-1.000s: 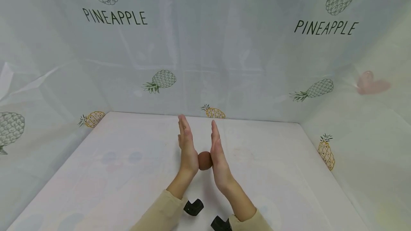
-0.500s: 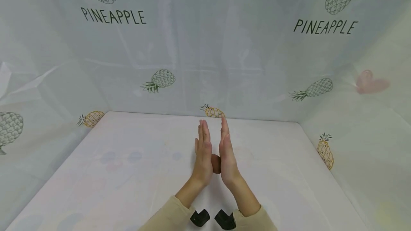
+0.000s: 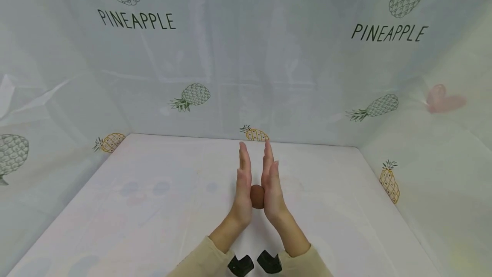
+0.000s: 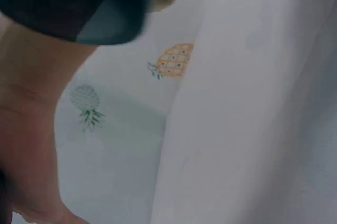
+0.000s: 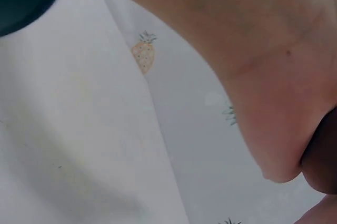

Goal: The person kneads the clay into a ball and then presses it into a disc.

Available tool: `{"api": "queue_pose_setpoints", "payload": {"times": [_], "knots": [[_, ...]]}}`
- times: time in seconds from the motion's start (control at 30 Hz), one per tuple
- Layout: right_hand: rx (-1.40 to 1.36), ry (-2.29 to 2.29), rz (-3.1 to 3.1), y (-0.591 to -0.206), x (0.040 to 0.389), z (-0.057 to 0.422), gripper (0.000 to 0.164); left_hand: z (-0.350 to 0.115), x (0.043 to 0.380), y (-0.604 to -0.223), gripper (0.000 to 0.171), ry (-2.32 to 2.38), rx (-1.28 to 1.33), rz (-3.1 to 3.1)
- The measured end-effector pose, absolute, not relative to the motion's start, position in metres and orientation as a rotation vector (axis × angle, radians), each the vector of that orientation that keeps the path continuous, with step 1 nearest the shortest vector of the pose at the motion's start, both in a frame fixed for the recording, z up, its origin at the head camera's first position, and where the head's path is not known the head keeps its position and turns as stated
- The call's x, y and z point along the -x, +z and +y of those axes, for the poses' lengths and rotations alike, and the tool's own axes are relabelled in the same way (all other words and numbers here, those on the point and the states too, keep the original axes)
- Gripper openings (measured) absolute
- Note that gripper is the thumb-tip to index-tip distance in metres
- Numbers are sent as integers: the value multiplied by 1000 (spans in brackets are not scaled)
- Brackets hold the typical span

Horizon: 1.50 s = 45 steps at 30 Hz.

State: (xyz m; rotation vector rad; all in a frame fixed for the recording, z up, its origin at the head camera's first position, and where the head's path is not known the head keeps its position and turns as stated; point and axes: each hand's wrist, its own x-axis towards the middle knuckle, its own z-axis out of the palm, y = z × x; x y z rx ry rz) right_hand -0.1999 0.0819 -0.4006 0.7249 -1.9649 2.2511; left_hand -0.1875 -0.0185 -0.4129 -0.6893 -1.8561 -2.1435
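Note:
A smooth brown ball [image 3: 257, 196], matt like modelling clay, sits pressed between two facing palms in the head view. My left hand [image 3: 242, 198] touches it from the left, fingers straight and pointing away from me. From the other side my right hand [image 3: 273, 198] presses against it, its fingers likewise straight. Above the ball a narrow gap separates the fingers. In the right wrist view the ball [image 5: 322, 163] looks dark at the right edge, against the heel of the right hand [image 5: 284, 103]. The left wrist view catches only part of the left hand [image 4: 26, 150].
Beneath the hands spreads a white table [image 3: 326, 208] with faint coloured patches. Pineapple-print sheeting [image 3: 246, 54] rises behind it and along both sides. Dark wrist-camera mounts [image 3: 241, 265] show by both beige cuffs.
Both hands and the ball have shifted right. The left hand slid forward and back against the right, narrowing and then slightly widening the gap, with the ball staying between the palms.

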Motion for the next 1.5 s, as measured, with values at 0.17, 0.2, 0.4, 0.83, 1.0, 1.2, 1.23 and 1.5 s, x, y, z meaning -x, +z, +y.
{"api": "queue_pose_setpoints", "payload": {"times": [0.17,0.2,0.4,0.83,1.0,1.2,1.23,1.5], "knots": [[-730,2259,-2044,-403,197,78,69,-25,187,-405,75,-2177,677,-1811],[-738,2263,-2056,-404,197,78,69,-27,188,-404,75,-2178,669,-1802],[-787,2328,-2101,-405,193,71,69,-38,195,-398,77,-2152,568,-1736],[-867,2304,-2114,-401,182,61,65,-61,214,-401,70,-2038,316,-1741],[-860,2229,-2069,-397,181,66,64,-54,217,-413,65,-1922,318,-1899],[-819,2214,-2023,-396,186,73,64,-37,209,-419,65,-1902,461,-2000],[-807,2220,-2020,-396,188,75,64,-34,206,-419,65,-1908,500,-2009],[-684,2282,-1943,-394,196,83,61,-22,194,-418,65,-1917,669,-2032]]}}
